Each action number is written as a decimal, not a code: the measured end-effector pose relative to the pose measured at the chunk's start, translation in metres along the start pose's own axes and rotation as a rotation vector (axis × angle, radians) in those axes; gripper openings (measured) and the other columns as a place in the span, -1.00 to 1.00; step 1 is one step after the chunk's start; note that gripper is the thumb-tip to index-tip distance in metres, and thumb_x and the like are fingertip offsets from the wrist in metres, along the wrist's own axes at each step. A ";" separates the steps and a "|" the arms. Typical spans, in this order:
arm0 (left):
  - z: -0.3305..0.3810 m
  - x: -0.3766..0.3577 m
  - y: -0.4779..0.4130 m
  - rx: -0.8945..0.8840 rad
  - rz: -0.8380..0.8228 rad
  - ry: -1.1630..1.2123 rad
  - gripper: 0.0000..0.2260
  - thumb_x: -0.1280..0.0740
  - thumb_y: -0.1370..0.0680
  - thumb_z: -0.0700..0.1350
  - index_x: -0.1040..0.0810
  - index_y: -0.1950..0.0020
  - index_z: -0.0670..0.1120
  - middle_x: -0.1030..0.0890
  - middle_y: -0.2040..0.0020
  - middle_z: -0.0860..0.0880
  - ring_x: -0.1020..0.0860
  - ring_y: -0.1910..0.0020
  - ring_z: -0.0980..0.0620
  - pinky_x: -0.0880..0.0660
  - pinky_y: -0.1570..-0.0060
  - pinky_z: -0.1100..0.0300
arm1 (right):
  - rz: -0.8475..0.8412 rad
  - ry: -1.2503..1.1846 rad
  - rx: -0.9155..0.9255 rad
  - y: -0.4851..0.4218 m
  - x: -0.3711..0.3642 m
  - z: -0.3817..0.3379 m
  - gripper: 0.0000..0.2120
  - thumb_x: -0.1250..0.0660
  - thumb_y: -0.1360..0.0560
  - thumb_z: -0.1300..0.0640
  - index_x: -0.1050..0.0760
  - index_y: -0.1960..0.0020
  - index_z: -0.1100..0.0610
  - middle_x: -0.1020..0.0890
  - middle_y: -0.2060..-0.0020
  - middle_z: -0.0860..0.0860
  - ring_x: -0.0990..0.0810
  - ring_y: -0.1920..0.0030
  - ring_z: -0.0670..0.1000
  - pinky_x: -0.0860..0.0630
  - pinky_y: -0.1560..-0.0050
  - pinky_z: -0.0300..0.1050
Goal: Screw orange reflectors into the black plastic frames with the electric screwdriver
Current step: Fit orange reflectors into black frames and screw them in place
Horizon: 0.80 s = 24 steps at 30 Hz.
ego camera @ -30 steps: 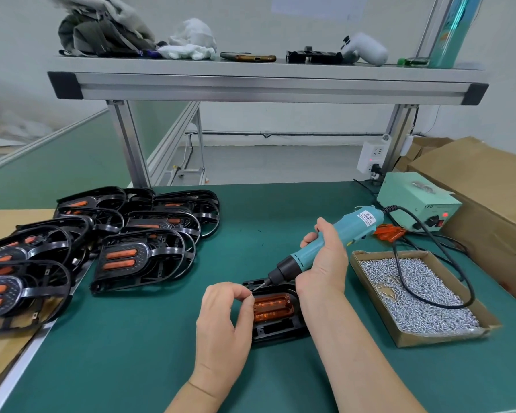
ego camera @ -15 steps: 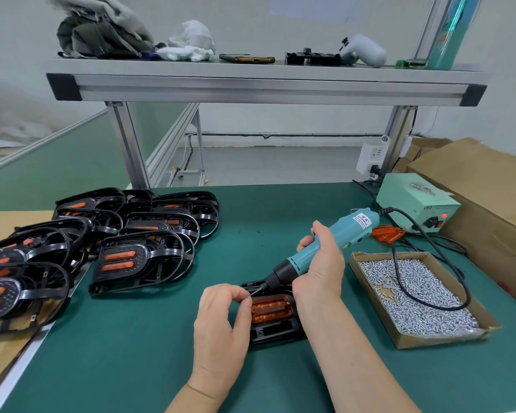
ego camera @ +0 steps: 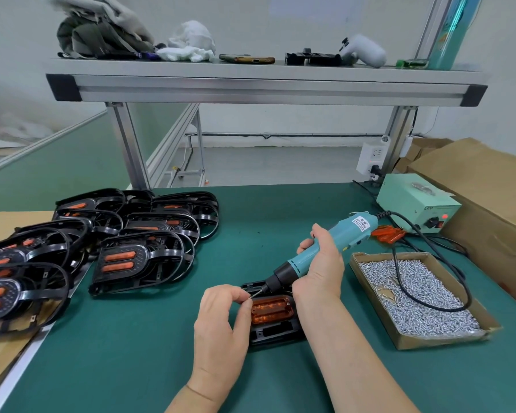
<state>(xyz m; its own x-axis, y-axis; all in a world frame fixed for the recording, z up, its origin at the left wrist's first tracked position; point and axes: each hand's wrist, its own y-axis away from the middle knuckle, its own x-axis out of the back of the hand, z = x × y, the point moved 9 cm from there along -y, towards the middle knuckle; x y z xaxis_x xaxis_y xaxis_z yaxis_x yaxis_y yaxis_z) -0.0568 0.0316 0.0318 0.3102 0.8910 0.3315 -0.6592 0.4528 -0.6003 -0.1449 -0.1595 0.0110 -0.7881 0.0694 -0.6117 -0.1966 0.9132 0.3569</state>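
A black plastic frame (ego camera: 276,330) lies on the green mat in front of me, with an orange reflector (ego camera: 271,310) seated in it. My right hand (ego camera: 320,265) grips the teal electric screwdriver (ego camera: 325,245), tilted down to the left, its bit tip near the frame's upper left corner. My left hand (ego camera: 222,318) pinches a small screw (ego camera: 248,300) between thumb and forefinger right at the bit tip. A loose orange reflector (ego camera: 388,234) lies behind the screw box.
A cardboard tray of silver screws (ego camera: 414,296) sits to the right, with the screwdriver's black cord (ego camera: 429,305) looping over it. The green power supply (ego camera: 417,202) stands at the back right. Several finished black frames (ego camera: 137,257) are piled at the left. Large cardboard boxes (ego camera: 489,186) line the right edge.
The screwdriver's tip has dipped slightly toward my left fingertips, which stay pinched by the frame's upper left corner. Nothing else has shifted.
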 end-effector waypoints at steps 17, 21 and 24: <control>0.002 0.007 0.002 -0.063 0.097 0.023 -0.82 -0.35 -0.47 -0.24 -0.49 0.09 0.05 -0.54 0.02 0.22 -0.51 -0.06 0.23 -0.34 -0.10 0.49 | 0.034 0.015 -0.015 0.009 0.000 0.006 -0.78 -0.46 -0.45 0.09 -0.50 -0.05 0.03 -0.55 0.48 -0.06 -0.50 0.48 -0.12 -0.45 0.26 -0.16; 0.001 0.006 0.002 -0.087 0.092 0.009 -0.88 -0.37 -0.43 -0.31 -0.55 0.14 -0.11 -0.54 0.04 0.19 -0.51 -0.05 0.22 -0.34 -0.11 0.48 | 0.028 0.024 -0.002 0.010 -0.002 0.004 -0.80 -0.46 -0.46 0.09 -0.50 -0.03 0.02 -0.54 0.48 -0.06 -0.50 0.46 -0.11 -0.44 0.27 -0.17; 0.002 0.004 0.002 -0.093 0.076 0.004 -0.89 -0.37 -0.43 -0.32 -0.56 0.14 -0.12 -0.54 0.04 0.19 -0.52 -0.04 0.21 -0.35 -0.10 0.47 | 0.001 0.031 0.031 0.011 -0.006 0.000 -0.82 -0.45 -0.47 0.09 -0.49 0.00 0.00 -0.53 0.48 -0.07 -0.50 0.46 -0.11 -0.44 0.28 -0.16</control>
<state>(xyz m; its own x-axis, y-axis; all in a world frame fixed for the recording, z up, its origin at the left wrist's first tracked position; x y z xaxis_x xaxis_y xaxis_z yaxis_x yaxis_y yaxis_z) -0.0577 0.0362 0.0333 0.2648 0.9228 0.2800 -0.6148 0.3852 -0.6882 -0.1421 -0.1501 0.0190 -0.8061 0.0586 -0.5888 -0.1777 0.9252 0.3354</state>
